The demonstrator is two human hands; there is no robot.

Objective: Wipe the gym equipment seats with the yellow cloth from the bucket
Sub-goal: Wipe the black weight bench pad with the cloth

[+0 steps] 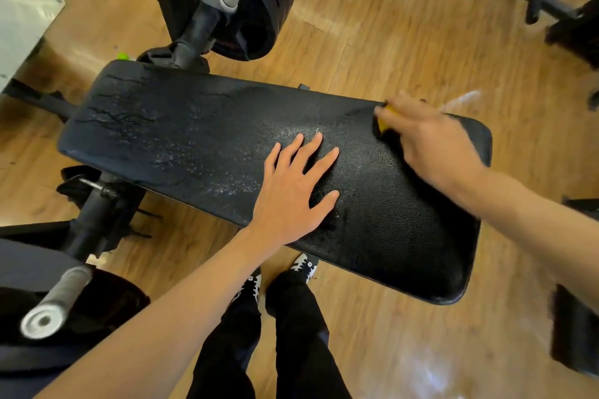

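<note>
Left hand (291,194) lies spread on the seat pad (162,139); right hand (431,142) grips the yellow cloth (388,118) at its far edge — a fast stroke could overshoot.

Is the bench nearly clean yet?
About halfway, I'd guess. The bench end by the right hand looks dark and shiny, as if wiped. That hand holds the cloth at the far edge; the left hand rests flat on the bench. The other end shows white specks, so it looks left to do.
</note>
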